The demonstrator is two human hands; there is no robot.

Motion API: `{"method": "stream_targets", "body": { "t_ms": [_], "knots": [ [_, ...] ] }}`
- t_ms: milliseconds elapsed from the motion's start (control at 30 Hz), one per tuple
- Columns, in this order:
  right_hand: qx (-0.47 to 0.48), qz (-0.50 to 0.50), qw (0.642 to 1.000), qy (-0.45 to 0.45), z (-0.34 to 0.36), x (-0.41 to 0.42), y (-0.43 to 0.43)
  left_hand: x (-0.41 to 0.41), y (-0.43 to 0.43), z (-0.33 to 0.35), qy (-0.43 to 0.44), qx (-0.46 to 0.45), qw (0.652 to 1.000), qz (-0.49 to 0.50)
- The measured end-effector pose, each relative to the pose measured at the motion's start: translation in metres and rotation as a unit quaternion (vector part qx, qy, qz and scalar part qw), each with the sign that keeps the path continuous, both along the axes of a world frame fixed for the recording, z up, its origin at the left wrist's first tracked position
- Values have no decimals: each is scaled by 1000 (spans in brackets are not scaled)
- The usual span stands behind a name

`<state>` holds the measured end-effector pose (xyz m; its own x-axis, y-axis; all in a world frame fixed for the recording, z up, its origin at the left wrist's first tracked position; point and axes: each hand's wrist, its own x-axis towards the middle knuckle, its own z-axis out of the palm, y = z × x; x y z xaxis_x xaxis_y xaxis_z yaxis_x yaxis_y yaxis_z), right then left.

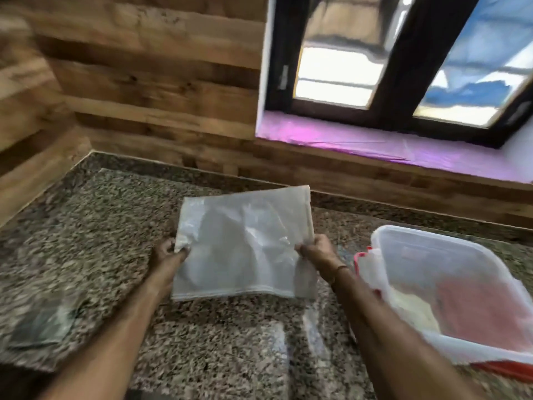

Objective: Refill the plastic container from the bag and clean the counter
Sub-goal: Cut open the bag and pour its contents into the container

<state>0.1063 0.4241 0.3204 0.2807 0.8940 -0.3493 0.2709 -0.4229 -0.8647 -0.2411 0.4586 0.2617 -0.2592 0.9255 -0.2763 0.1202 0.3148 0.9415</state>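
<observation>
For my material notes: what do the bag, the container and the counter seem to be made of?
The bag looks like thin glossy plastic film: it creases and is see-through. The container seems stiffer translucent plastic: cloudy walls hold shape. The counter is probably polished granite: speckled, reflective.

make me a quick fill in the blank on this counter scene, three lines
1. The left hand and right hand grip a clear plastic ____ by its edges.
2. The plastic container is on the person's ____ side.
3. The wall behind the counter is clad in ____.
Missing words: bag; right; wood.
</observation>
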Motion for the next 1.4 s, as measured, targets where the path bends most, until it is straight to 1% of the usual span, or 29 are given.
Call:
{"method": "stream_targets", "body": {
  "t_ms": [33,200,233,300,333,367,433,500,567,633,700,767,833,933,1000,1067,1167,1267,1333,1400],
  "knots": [
    [-30,-21,999,-11,-16,1,-3,-7,1,-14,15,-6,1000,11],
    [-90,-72,991,-66,-71,10,-25,-20,-13,-50,46,-24,998,44],
    [-98,-62,991,-64,-75,7,-31,-23,-15,-60,48,-29,998,34],
    [-119,-39,991,-37,-80,-2,-41,-29,-20,-81,63,-63,996,-21],
    [-118,-39,992,-29,-84,-6,-44,-35,-21,-96,86,-84,991,-49],
    [-113,-47,992,-39,-90,-7,-45,-41,-21,-111,117,-97,986,-75],
    [-102,-66,989,-82,-103,-7,-44,-39,-28,-101,156,-92,978,-102],
    [-104,-71,982,-142,-97,-14,-43,-31,-34,-81,189,-90,973,-100],
    [-114,-50,972,-198,-84,-22,-43,-23,-37,-70,241,-95,962,-89],
    [-108,-31,970,-215,-77,-25,-41,-15,-40,-58,282,-101,950,-87],
    [-83,-24,974,-209,-71,-28,-42,-5,-42,-45,330,-97,935,-88],
    [-35,-19,975,-218,-62,-31,-44,12,-40,-26,362,-74,924,-100],
    [17,-13,973,-229,-48,-31,-45,37,-36,-4,361,-38,923,-127],
    [101,4,970,-221,-17,-25,-49,81,-29,31,342,39,923,-173],
    [171,4,959,-224,9,-15,-55,113,-28,55,327,90,920,-196],
    [239,-10,940,-244,36,4,-63,148,-31,78,331,138,907,-219],
    [315,-35,914,-254,75,54,-85,214,-43,111,349,204,877,-259],
    [360,-65,890,-272,102,122,-114,283,-62,135,338,247,864,-280],
    [358,-102,881,-293,106,186,-140,338,-81,143,332,269,854,-296],
    [326,-151,882,-305,99,255,-166,394,-104,148,330,280,845,-315]
  ]
}}
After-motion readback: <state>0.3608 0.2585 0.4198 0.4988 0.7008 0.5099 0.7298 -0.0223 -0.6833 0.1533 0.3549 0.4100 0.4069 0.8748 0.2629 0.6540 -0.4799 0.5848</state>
